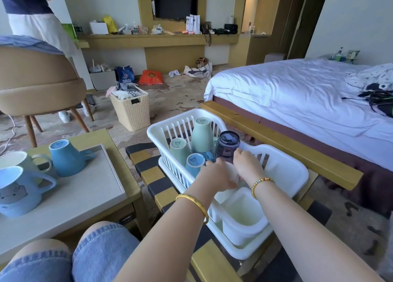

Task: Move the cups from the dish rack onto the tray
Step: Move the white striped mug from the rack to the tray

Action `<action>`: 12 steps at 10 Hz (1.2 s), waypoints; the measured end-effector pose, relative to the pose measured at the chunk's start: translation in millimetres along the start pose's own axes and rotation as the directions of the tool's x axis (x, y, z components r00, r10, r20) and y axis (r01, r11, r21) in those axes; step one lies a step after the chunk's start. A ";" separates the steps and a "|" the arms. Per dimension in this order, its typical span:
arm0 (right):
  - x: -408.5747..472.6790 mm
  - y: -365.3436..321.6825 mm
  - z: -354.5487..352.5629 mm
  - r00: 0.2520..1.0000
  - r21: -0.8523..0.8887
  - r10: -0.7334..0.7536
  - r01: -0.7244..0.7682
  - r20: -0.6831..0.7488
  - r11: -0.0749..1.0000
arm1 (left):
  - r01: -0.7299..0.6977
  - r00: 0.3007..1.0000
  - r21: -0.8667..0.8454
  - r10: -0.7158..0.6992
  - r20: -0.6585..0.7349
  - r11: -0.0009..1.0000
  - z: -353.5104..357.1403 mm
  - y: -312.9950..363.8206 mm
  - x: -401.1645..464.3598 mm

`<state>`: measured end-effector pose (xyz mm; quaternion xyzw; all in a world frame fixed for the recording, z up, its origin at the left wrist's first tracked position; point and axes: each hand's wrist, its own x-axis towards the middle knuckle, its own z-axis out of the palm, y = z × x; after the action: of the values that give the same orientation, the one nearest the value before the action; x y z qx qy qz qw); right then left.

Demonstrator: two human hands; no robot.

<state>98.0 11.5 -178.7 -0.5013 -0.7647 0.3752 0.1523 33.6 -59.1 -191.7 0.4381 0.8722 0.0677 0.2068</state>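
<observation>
Upturned cups (pixel 201 137) in white rack (pixel 170 126); three mugs (pixel 66 157) on tray (pixel 85 188).

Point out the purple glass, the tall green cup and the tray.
purple glass (pixel 227 145): head view, its upturned side wall.
tall green cup (pixel 202 134): head view, its side.
tray (pixel 93 183): head view, bare surface.

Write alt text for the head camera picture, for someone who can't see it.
A seated person reaches both hands, left hand and right hand, around a white cup in a white dish rack holding upturned green, blue and purple cups. Three mugs stand on a tray to the left; a bed lies behind.
</observation>
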 end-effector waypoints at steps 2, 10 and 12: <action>8.9 4.1 -0.5 0.999 0.191 0.018 -0.009 -0.046 0.982 | 0.007 1.000 0.094 -0.004 -0.028 0.996 1.0 2.5 -5.0; -3.5 -19.5 -5.2 0.848 0.235 -0.414 0.499 -0.332 0.834 | -0.417 0.819 -0.527 0.055 -0.570 0.741 -46.5 -47.0 -28.1; -13.6 -78.9 15.3 0.756 0.133 -0.601 0.645 -0.259 0.753 | -0.401 0.762 -0.469 0.002 -0.648 0.787 -94.4 -89.8 -54.4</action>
<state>43.4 -23.9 -129.8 -0.2320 -0.8238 0.3301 0.3982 -43.3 -150.8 -116.7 0.4024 0.7709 0.4931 0.0256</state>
